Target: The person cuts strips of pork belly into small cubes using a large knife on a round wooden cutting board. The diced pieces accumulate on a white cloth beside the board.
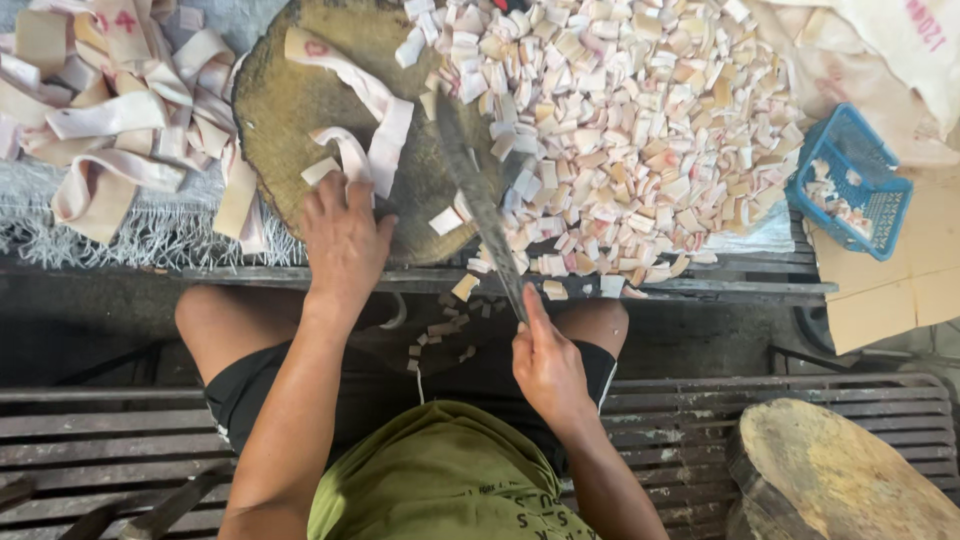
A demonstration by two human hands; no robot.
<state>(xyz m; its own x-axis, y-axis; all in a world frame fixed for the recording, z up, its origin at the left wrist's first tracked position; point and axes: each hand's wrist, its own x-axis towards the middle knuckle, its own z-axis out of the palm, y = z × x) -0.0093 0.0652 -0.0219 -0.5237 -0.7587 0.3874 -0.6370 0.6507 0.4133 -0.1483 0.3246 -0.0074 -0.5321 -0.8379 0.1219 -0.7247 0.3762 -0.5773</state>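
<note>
Right hand [548,365] grips knife [478,195]; left hand [343,235] pins strip [375,110] flat, fingers spread. Large heap of cut pieces [620,130] done; pile of strips [120,110] remains.

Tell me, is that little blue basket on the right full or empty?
Nearly empty: the blue basket holds only a few pale cut pieces on its bottom, with its mesh walls bare above them.

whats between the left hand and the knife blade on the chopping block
In the head view, one small cut square piece on bare chopping block, between left hand and knife blade.
</note>
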